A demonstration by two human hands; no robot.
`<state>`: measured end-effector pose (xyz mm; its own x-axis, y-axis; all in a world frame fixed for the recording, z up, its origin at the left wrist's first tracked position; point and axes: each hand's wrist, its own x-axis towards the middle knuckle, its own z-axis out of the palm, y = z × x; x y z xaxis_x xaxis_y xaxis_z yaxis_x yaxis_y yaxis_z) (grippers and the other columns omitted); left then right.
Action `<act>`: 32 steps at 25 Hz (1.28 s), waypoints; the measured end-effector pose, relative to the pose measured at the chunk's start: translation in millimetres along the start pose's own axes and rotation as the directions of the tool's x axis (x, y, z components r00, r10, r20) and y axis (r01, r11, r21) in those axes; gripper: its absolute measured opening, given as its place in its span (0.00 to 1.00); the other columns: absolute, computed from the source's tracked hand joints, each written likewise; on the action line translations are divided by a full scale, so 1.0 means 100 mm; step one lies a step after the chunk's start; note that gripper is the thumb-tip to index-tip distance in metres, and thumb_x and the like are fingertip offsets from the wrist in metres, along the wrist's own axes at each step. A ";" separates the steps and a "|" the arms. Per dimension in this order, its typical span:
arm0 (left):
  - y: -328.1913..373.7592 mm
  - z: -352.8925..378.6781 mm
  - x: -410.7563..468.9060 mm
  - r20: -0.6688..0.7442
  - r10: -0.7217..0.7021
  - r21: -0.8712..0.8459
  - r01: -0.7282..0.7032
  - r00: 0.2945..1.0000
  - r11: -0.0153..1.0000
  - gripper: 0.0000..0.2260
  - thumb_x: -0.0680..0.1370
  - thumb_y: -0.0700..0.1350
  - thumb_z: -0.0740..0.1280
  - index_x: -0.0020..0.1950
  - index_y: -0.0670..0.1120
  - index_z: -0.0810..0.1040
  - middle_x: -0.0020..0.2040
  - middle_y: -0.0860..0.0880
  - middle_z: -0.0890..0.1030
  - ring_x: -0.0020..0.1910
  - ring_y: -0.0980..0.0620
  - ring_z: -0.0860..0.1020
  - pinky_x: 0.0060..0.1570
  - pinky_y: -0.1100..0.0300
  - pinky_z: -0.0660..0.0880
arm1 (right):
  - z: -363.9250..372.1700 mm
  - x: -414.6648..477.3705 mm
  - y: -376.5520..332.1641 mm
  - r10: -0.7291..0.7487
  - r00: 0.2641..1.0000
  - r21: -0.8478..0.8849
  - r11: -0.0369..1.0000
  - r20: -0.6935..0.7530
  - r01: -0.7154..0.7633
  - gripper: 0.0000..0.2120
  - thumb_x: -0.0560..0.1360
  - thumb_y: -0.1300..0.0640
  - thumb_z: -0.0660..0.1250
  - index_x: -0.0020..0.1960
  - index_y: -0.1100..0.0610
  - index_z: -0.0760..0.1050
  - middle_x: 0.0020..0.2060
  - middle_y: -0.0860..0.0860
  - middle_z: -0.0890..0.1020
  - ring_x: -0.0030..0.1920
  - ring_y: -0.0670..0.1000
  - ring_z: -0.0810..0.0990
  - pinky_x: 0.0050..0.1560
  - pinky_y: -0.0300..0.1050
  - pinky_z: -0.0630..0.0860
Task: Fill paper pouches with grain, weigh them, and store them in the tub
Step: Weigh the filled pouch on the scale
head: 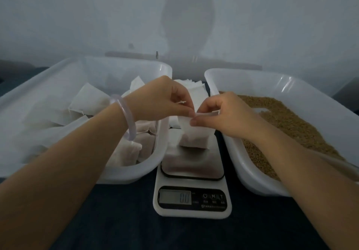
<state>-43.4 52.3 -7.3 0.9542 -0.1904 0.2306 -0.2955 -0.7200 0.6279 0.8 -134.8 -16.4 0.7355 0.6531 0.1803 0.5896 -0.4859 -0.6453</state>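
A white paper pouch (194, 137), bulging at the bottom, hangs just above the steel plate of a digital kitchen scale (191, 172). My left hand (161, 100) and my right hand (219, 113) both pinch its top edge, fingertips almost touching. The scale's display (184, 197) reads about 0.0. A white tub (151, 164) on the left holds several filled pouches (134, 148). On the right, a second white tub (239, 164) is filled with brown grain (287, 125).
A stack of flat empty pouches (194, 86) lies behind the scale between the two tubs. Everything stands on a dark cloth surface (126, 220). A pale wall rises close behind the tubs. A translucent bangle (126, 117) circles my left wrist.
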 end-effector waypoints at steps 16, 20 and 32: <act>0.02 0.07 -0.07 0.109 -0.036 -0.049 0.042 0.993 0.998 0.20 0.62 0.51 0.78 0.51 0.57 0.76 0.44 0.58 0.82 0.45 0.61 0.80 0.53 0.65 0.75 | 0.01 -0.05 0.01 0.023 1.000 -0.046 0.999 -0.018 -0.024 0.20 0.58 0.39 0.74 0.47 0.46 0.78 0.45 0.41 0.81 0.46 0.41 0.79 0.47 0.41 0.76; 0.04 0.05 -0.09 0.129 -0.057 -0.055 0.064 0.990 0.996 0.24 0.57 0.59 0.75 0.50 0.61 0.75 0.44 0.59 0.82 0.45 0.62 0.80 0.52 0.66 0.76 | 0.00 -0.04 0.04 0.010 0.999 -0.005 1.000 -0.052 -0.011 0.16 0.61 0.44 0.77 0.45 0.43 0.75 0.44 0.42 0.81 0.45 0.40 0.79 0.43 0.36 0.73; -0.01 0.08 -0.07 0.114 -0.039 0.016 0.037 0.993 0.999 0.19 0.62 0.52 0.77 0.49 0.61 0.75 0.44 0.59 0.82 0.45 0.62 0.80 0.53 0.62 0.76 | -0.01 -0.05 0.05 -0.010 0.997 0.003 1.000 -0.074 0.010 0.14 0.62 0.46 0.78 0.42 0.43 0.74 0.41 0.41 0.81 0.43 0.38 0.80 0.43 0.34 0.74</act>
<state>-49.5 48.8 -15.1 0.9641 -0.2371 0.1196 -0.2587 -0.7373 0.6241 0.2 -141.2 -20.1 0.7522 0.6133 0.2409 0.5962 -0.4777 -0.6453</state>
